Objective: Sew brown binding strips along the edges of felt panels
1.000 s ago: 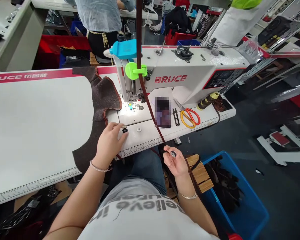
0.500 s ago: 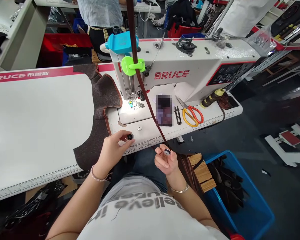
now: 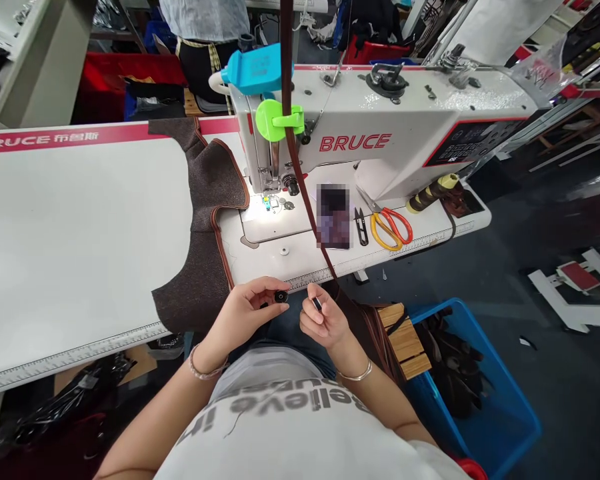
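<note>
My left hand (image 3: 253, 310) pinches a small round black metal part (image 3: 281, 296) between thumb and fingers, just off the table's front edge. To its right, my right hand (image 3: 325, 320) is closed on a small dark bobbin (image 3: 317, 304), seen edge-on. The two hands are close but apart. Beyond them stands a white sewing machine (image 3: 355, 127) with its lamp lit at the needle. A brown strip (image 3: 303, 183) hangs down in front of it. Dark brown fabric with reddish-brown edging (image 3: 200, 233) lies left of the needle. A small white disc (image 3: 285, 251) rests near the front edge.
A phone-like blurred object (image 3: 334, 217), black snips (image 3: 361, 227), orange-and-red-handled scissors (image 3: 391, 227) and a thread cone (image 3: 433, 193) lie on the right. A blue bin (image 3: 505, 413) and a wooden stool (image 3: 405, 340) stand below. Another person (image 3: 207, 53) is behind the machine.
My left hand has moved right and toward me with the black part, closer to my right hand. The bobbin in my right hand has turned edge-on. The view has shifted slightly.
</note>
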Action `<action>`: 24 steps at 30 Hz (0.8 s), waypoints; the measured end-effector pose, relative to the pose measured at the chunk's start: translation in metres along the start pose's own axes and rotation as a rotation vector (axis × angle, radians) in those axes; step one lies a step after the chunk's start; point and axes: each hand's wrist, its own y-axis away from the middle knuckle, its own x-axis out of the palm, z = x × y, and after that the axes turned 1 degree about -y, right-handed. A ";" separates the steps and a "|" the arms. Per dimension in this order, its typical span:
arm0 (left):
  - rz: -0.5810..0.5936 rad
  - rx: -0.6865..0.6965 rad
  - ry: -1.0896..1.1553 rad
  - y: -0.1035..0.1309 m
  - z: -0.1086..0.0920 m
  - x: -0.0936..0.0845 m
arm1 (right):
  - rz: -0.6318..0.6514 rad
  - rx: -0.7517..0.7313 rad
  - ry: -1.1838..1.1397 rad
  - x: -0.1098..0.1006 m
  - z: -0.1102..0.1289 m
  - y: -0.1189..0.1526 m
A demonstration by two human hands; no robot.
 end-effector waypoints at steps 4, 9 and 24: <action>0.034 -0.039 0.044 0.001 -0.001 0.002 | -0.110 0.005 0.140 0.008 0.000 -0.003; 0.027 -0.060 0.156 0.002 -0.002 0.004 | -0.209 -0.023 0.268 0.013 -0.003 -0.007; 0.034 -0.054 0.209 -0.001 -0.002 0.005 | -0.309 -0.141 0.573 0.014 -0.004 -0.006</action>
